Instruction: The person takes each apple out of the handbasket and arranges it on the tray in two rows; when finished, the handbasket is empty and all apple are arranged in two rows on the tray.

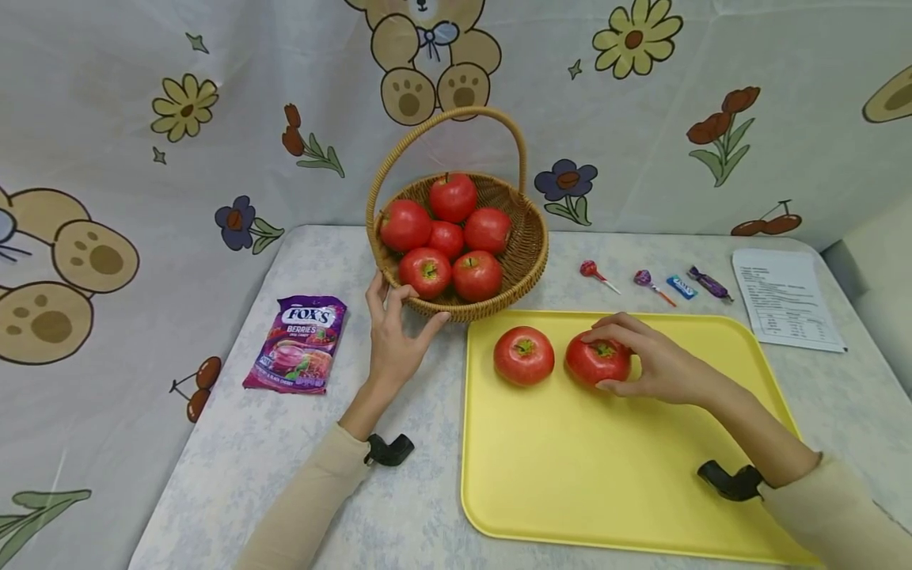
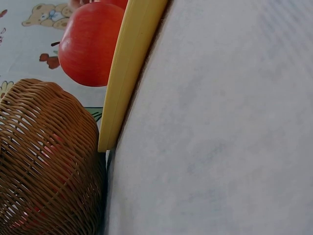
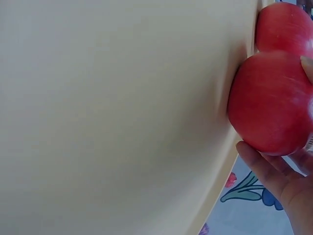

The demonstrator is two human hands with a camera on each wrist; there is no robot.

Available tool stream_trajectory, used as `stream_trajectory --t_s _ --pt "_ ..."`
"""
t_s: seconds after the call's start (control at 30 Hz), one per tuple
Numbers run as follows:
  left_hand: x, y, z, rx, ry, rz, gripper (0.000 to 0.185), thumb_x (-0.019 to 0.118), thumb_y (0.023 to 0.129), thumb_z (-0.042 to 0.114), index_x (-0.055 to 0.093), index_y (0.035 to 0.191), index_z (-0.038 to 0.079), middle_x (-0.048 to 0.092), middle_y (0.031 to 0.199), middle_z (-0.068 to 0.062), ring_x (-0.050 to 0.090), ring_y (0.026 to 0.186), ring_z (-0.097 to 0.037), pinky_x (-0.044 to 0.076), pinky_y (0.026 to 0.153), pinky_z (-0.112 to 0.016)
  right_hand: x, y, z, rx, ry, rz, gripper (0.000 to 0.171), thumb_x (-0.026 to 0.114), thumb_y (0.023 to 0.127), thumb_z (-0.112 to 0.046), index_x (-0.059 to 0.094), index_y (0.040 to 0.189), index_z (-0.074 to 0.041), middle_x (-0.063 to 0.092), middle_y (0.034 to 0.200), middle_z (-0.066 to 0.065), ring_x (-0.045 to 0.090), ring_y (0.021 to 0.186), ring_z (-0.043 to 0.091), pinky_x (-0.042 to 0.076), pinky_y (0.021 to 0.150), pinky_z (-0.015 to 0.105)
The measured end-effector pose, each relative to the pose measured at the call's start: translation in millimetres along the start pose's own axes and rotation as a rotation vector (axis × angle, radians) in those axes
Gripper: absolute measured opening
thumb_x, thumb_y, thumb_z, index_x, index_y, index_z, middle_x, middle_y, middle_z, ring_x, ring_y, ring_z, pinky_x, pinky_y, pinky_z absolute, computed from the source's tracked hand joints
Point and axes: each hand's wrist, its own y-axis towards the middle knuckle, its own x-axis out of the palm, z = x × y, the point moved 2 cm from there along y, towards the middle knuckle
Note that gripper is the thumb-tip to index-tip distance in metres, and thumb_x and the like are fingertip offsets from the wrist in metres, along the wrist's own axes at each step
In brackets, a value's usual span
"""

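Note:
On the yellow tray [image 1: 613,475], my right hand [image 1: 659,366] holds a red apple [image 1: 597,360], fingers over its far side and thumb at the near side. Another red apple [image 1: 523,356] sits just left of it on the tray. In the right wrist view the held apple [image 3: 271,103] rests against the fingertips. A wicker basket [image 1: 530,245] with a tall handle stands behind the tray, with several red apples [image 1: 477,275] inside. My left hand [image 1: 399,340] grips the basket's front left edge, its thumb low on the outside; the left wrist view does not show this hand.
A purple candy bag [image 1: 298,345] lies left of my left hand. Behind the tray are two lollipops [image 1: 589,269], a blue-wrapped sweet [image 1: 682,286] and a purple-wrapped sweet [image 1: 708,283]. A printed sheet [image 1: 787,299] lies at the right. A patterned cloth [image 1: 285,47] hangs behind.

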Motion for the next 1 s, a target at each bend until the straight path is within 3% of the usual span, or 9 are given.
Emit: stream_trajectory --t_s 0.17,0.43,0.6,0.77,1.0 --pt "0.0 -0.7 -1.2 0.007 -0.004 0.006 0.049 0.079 0.083 0.039 0.051 0.111 0.009 0.018 0.155 -0.023 0.025 0.145 -0.034 0.043 0.102 -0.056 0.0 2.4 -0.7 -0.006 0.006 -0.023 0.06 0.087 0.075 -0.025 0.057 0.127 -0.023 0.05 0.128 -0.003 0.051 0.115 0.017 0.054 0.09 0.033" --pt "-0.2 -0.1 -1.4 0.013 -0.018 0.009 0.049 0.079 0.083 0.038 0.051 0.111 0.009 0.018 0.155 -0.023 0.025 0.145 -0.035 0.042 0.102 -0.056 1.1 1.1 -0.1 0.024 0.016 -0.049 0.06 0.085 0.078 -0.029 0.054 0.129 -0.024 0.048 0.132 0.0 0.05 0.119 0.022 0.053 0.091 0.045" --pt "-0.2 0.2 -0.2 0.001 -0.016 -0.001 0.049 0.079 0.083 0.038 0.051 0.112 0.011 0.017 0.155 -0.023 0.024 0.146 -0.033 0.042 0.103 -0.056 -10.9 8.9 -8.3 -0.003 -0.004 -0.025 0.061 0.083 0.08 -0.032 0.053 0.132 -0.02 0.047 0.137 0.006 0.05 0.124 0.029 0.051 0.093 0.051" --pt "-0.5 -0.2 0.8 -0.004 -0.013 -0.003 0.05 0.078 0.083 0.039 0.051 0.113 0.01 0.017 0.155 -0.024 0.023 0.146 -0.033 0.042 0.103 -0.056 -34.5 35.8 -30.8 -0.057 -0.03 0.058 0.062 0.083 0.08 -0.024 0.052 0.134 -0.02 0.045 0.143 0.007 0.047 0.13 0.033 0.048 0.093 0.058" --pt "0.2 -2.3 0.9 0.002 -0.024 -0.003 0.05 0.079 0.082 0.036 0.051 0.114 0.009 0.017 0.154 -0.025 0.022 0.147 -0.033 0.04 0.106 -0.053 -48.7 91.2 -70.6 -0.234 -0.015 0.079 0.056 0.078 0.085 -0.02 0.054 0.134 -0.017 0.046 0.143 0.008 0.043 0.132 0.027 0.046 0.1 0.053"
